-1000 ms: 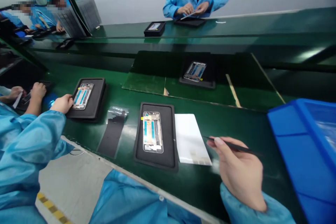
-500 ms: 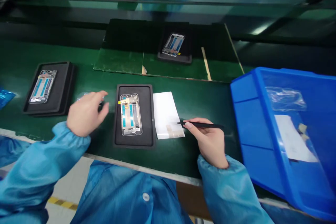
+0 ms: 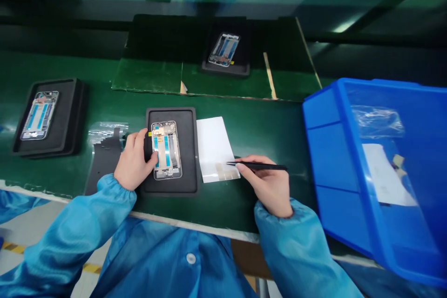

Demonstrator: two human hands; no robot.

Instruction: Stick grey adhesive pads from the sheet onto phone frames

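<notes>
A phone body with its inner parts exposed (image 3: 171, 151) lies in a black tray (image 3: 188, 181). My left hand (image 3: 134, 160) grips this tray at its left side; the thumb reaches over to the phone body's left edge and the index fingertip is near a small yellow tab. In my right hand (image 3: 267, 184) are black tweezers (image 3: 260, 165), pinched between thumb and fingers. Their tips meet a white sheet (image 3: 213, 142) just right of the tray, close to brownish strips (image 3: 226, 171) on its lower part.
Dark grey film pieces (image 3: 104, 160) lie left of my left hand. Stacked black trays (image 3: 64, 123) with another phone body stand farther left. Another black tray (image 3: 240, 67) sits on the raised green board (image 3: 150, 74). A large blue bin (image 3: 335, 163) borders the right side.
My left hand has moved right onto the tray's left side, uncovering the dark grey film pieces. My right hand keeps the tweezers at the sheet. The whole view has shifted slightly.
</notes>
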